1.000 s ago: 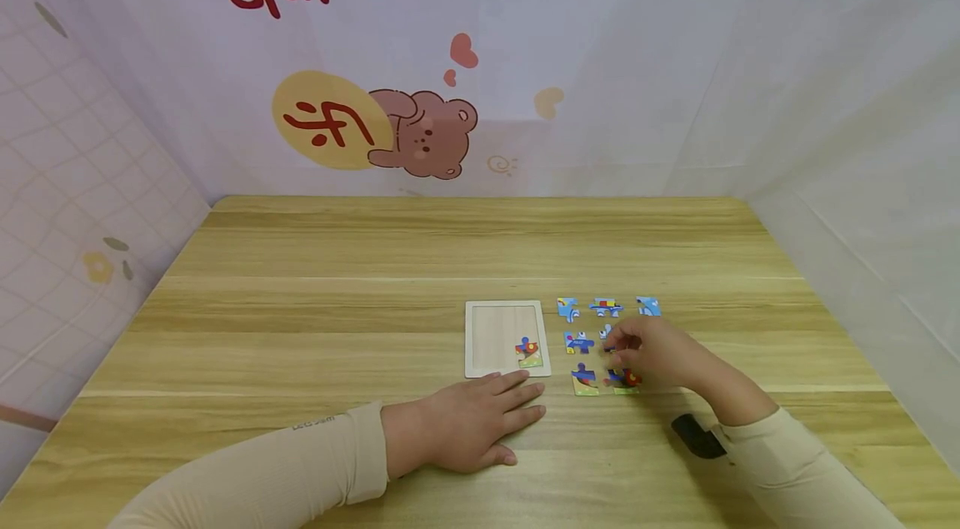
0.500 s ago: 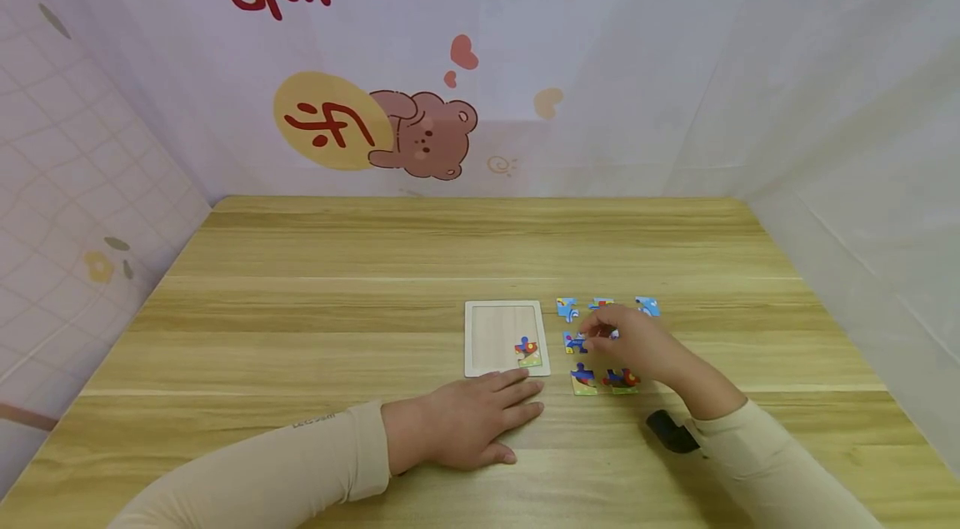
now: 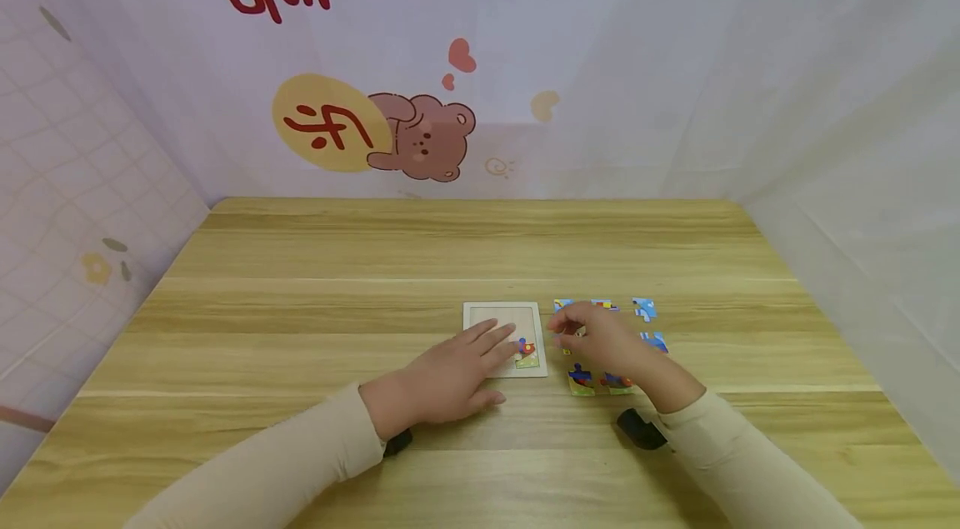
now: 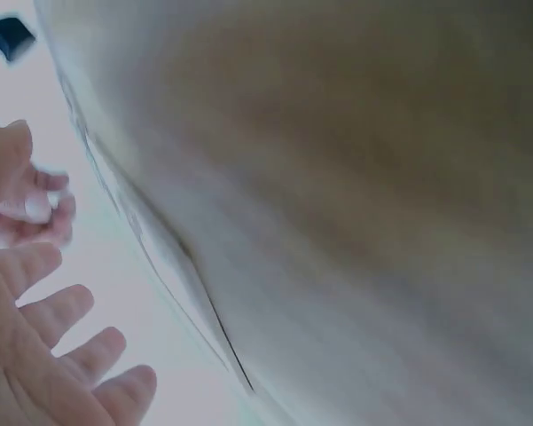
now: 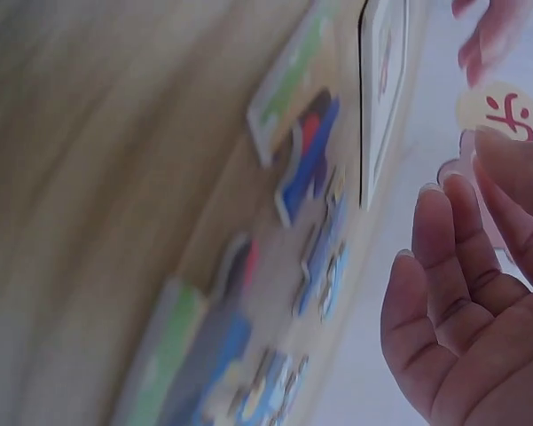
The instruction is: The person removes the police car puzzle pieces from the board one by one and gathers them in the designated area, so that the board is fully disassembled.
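Note:
My left hand (image 3: 450,375) lies with fingers spread over the lower left of a light wooden puzzle tray (image 3: 542,321). One jigsaw piece (image 3: 527,350) with red, blue and green print sits in the tray's lower right corner. My right hand (image 3: 600,337) hovers just right of the tray above loose jigsaw pieces. In the right wrist view, the right hand's loosely bent fingers (image 5: 436,244) and thumb stand apart with nothing seen between them. Beneath that hand, the middle pieces are partly hidden. The left wrist view shows the fingers of my left hand (image 4: 58,346) spread.
Loose pieces surround the right hand: an upper right piece (image 3: 643,308), a right-hand piece (image 3: 655,341), and lower pieces, including a blue-and-green one (image 3: 581,379). All lie on a wood-grain table (image 3: 337,254). A white printed cloth (image 3: 600,54) hangs behind the table.
My right hand has moved left over the loose pieces toward the tray, uncovering the right-hand piece. My left hand has shifted up and left from below the tray onto it.

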The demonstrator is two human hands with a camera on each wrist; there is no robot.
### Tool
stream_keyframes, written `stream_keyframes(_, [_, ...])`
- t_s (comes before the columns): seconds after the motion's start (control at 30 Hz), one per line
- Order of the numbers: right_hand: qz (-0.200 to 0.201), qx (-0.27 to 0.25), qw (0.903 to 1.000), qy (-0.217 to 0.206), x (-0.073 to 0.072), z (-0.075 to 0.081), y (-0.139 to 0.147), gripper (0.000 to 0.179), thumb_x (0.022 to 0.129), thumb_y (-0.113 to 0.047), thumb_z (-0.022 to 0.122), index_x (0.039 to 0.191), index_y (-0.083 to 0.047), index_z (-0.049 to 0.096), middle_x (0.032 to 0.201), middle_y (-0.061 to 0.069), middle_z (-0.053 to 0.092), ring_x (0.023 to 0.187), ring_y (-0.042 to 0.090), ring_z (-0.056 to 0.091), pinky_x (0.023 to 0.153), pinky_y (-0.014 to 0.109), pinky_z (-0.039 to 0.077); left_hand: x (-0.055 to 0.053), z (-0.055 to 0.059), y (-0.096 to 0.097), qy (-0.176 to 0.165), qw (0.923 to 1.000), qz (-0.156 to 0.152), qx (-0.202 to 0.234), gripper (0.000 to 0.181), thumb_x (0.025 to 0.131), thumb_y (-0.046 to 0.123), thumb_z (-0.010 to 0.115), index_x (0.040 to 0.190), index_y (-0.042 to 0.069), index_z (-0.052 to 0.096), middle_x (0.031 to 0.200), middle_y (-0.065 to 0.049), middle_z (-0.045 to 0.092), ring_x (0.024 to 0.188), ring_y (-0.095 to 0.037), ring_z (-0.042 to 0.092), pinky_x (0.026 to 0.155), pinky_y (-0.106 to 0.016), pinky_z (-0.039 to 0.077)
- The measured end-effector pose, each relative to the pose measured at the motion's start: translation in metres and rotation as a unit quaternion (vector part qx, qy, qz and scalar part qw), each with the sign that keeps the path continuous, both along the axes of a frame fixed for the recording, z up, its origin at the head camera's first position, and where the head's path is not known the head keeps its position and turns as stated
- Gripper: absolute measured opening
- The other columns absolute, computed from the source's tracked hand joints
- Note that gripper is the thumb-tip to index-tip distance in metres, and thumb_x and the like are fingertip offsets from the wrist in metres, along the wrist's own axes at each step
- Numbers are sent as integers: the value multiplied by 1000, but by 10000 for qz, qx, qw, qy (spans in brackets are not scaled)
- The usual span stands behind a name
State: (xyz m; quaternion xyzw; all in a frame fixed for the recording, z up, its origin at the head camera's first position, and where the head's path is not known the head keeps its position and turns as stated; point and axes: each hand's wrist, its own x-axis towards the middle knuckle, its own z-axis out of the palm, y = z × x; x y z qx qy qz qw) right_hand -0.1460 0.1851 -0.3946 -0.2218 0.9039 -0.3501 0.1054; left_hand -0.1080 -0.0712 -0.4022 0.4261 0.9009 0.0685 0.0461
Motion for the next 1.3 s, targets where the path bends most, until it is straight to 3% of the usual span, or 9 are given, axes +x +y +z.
stream_keyframes(0.23, [28,-129,9994,-309,1,-1,-15,9,91,-6,64,99,-5,68,92,0,65,87,17,58,75,32,48,-15,3,-12,-476,9950,870,136,69,95,45,56,150,9,35,157,-10,28,144,-34,22,116,-43,22])
stream_keyframes(0.6, [221,60,9993,-307,2,-6,-35,10,84,-4,72,94,-7,69,89,0,61,78,11,56,64,26,47,-25,-3,-21,-764,9866,1442,-69,80,91,55,56,151,9,31,158,-13,23,144,-39,18,113,-51,23])
stream_keyframes(0.83, [123,286,9988,-387,1,-7,-39,15,82,-3,74,96,-7,69,88,1,59,77,12,53,63,26,46,-26,-6,-23,-805,9851,1483,-342,83,90,58,55,153,11,28,159,-12,20,145,-36,16,114,-50,23])
stream_keyframes(1.3, [-254,1002,9935,-479,0,-7,-51,22,79,-3,77,100,-5,71,87,1,57,75,14,53,68,29,48,-29,-9,-25,-976,9837,1465,-367,81,90,58,55,151,9,33,160,-11,19,145,-33,19,114,-46,26])
